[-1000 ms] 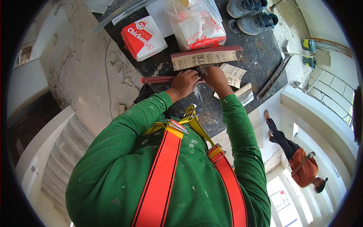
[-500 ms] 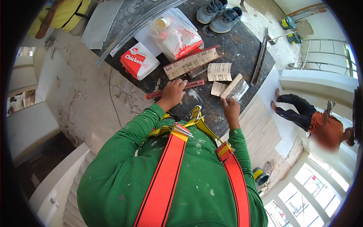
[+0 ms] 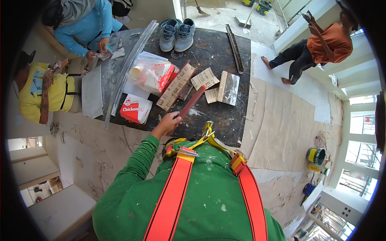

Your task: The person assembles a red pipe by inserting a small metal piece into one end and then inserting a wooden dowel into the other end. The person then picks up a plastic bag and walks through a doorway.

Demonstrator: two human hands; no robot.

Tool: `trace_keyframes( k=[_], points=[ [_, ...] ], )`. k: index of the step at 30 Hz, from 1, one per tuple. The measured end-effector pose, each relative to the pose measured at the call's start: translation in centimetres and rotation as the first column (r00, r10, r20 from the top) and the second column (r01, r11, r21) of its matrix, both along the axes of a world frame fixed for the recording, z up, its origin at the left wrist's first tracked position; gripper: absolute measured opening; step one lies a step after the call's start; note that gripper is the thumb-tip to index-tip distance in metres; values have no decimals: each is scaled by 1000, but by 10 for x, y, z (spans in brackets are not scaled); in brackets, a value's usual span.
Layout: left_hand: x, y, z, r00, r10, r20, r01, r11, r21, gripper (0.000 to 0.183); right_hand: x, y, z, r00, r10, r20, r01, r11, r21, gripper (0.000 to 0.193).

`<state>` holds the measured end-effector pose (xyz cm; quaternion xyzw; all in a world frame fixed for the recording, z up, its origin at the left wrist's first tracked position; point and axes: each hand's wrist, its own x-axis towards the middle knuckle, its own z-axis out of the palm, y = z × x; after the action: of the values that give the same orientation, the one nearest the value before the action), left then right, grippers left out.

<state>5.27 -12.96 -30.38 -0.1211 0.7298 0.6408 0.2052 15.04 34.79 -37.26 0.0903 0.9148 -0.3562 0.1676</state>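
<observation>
My left hand [image 3: 169, 122] is closed around the near end of a long narrow reddish-brown bar [image 3: 192, 103] with a bright red tip. The bar slants up and away to the right over the dark table [image 3: 225, 130]. My right hand is out of sight. Beyond the bar lie brown-backed sandpaper pieces: a long strip [image 3: 173, 91], a curled piece [image 3: 206, 78] and a smaller piece [image 3: 211, 95]. A wide scraper [image 3: 230, 90] with a pale handle edge and a smeared metal blade rests against the smaller piece.
On the table are a red-and-white food box [image 3: 136, 109], a plastic bag with another box [image 3: 155, 74], grey shoes [image 3: 177, 35], long metal strips [image 3: 130, 72] and a dark bar [image 3: 234, 48]. People in blue [image 3: 86, 26], yellow [image 3: 38, 88] and orange [image 3: 331, 42] are nearby. Buckets [image 3: 315, 156] stand right.
My left hand has lifted the reddish-brown bar's far end and swung it right. My right hand has let go of the scraper and left view. The view has turned, showing more people at left.
</observation>
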Motion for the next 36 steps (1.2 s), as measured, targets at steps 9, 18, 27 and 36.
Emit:
trace_keyframes(
  k=[9,18,27,36],
  points=[
    [-62,8,32,1000,-8,9,6,971,238,59,10,20,-23,993,-118,6,117,988,102,30],
    [-70,51,2,879,-300,-372,-164,542,-825,81,164,66,-173,920,-296,257,289,955,67,28],
    [7,62,-10,897,-257,-359,-268,329,-905,81,91,122,-175,867,-305,395,373,922,-107,25],
    [139,41,-27,973,-204,-111,26,569,-822,27,-26,188,-214,665,-369,650,672,676,-303,22]
  ],
)
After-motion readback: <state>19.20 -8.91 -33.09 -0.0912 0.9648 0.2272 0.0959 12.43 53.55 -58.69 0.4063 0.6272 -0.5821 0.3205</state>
